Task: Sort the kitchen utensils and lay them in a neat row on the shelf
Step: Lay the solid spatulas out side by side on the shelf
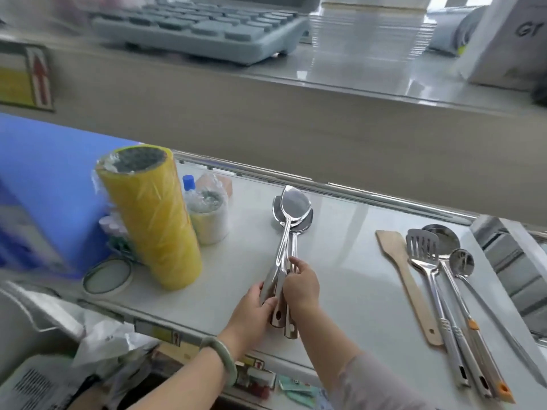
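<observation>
A stack of steel serving spoons lies on the white shelf, bowls pointing away from me. My left hand grips their handles from the left. My right hand pinches the same handles from the right, fingertips on the metal. Further right lie a wooden spatula, a slotted steel turner, a large ladle and a small ladle with an orange-tipped handle, their handles roughly parallel and partly overlapping.
A tall yellow wrapped roll stands left of the spoons, with a smaller wrapped roll, a blue-capped bottle and a tape ring around it. A blue box fills the far left. A metal rail bounds the shelf's back.
</observation>
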A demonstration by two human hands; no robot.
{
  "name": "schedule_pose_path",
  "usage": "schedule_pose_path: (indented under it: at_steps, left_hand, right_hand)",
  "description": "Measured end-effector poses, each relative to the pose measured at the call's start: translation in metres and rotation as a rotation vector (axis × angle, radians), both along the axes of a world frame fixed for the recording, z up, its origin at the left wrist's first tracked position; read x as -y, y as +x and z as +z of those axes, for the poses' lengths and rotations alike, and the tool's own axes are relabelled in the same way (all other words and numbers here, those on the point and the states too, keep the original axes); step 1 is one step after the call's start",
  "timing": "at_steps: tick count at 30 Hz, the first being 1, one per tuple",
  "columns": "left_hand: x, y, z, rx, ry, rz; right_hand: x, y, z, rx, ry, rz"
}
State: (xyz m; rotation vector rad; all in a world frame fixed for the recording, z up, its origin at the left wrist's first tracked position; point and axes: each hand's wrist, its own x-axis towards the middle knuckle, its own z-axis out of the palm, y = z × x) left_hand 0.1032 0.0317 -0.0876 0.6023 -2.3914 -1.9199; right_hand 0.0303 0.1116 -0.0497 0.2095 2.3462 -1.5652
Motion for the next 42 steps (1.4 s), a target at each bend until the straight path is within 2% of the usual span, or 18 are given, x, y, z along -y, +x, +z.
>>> schedule_pose_path:
  at_steps: [4, 9, 15, 22, 25, 28, 30, 32, 35, 39, 42]
  left_hand:
    - [0.001, -0.005, 0.009, 0.044, -0.342, -0.025]
    - [0.005, -0.013, 0.011, 0.097, -0.625, -0.002]
    - [0.028, -0.006, 0.003, 0.067, -0.665, 0.075]
    - [0.047, -0.002, 0.000, 0.172, -0.810, 0.130]
    - [0.049, -0.001, -0.002, 0.222, -0.882, 0.124]
    - [0.048, 0.000, -0.002, 0.270, -0.951, 0.100]
    - [0.045, -0.001, -0.002, 0.240, -1.013, 0.090]
    - [0.035, -0.004, 0.002, 0.157, -1.031, 0.081]
    - [0.006, -0.012, 0.007, -0.076, -1.037, 0.040]
    - [-0.048, -0.024, 0.014, -0.189, -0.893, -0.140]
    - [-0.093, -0.035, 0.020, -0.252, -0.772, -0.260]
  right_hand:
    - [0.009, 0.000, -0.003, 0.011, -0.005, -0.059]
    - [0.018, -0.003, -0.006, -0.051, 0.074, -0.071]
    - [0.017, -0.010, -0.011, -0.072, 0.136, -0.060]
    - [0.022, -0.019, -0.017, -0.152, 0.212, -0.021]
    - [0.023, -0.021, -0.024, -0.155, 0.233, 0.050]
    - [0.020, -0.024, -0.032, -0.187, 0.338, 0.169]
    - [0.012, -0.024, -0.032, -0.226, 0.374, 0.193]
    - [-0.004, -0.024, -0.032, -0.298, 0.400, 0.162]
    - [-0.048, -0.029, -0.028, -0.436, 0.466, 0.056]
    - [-0.128, -0.041, -0.009, -0.603, 0.568, -0.155]
    - [-0.194, -0.047, 0.002, -0.594, 0.623, -0.303]
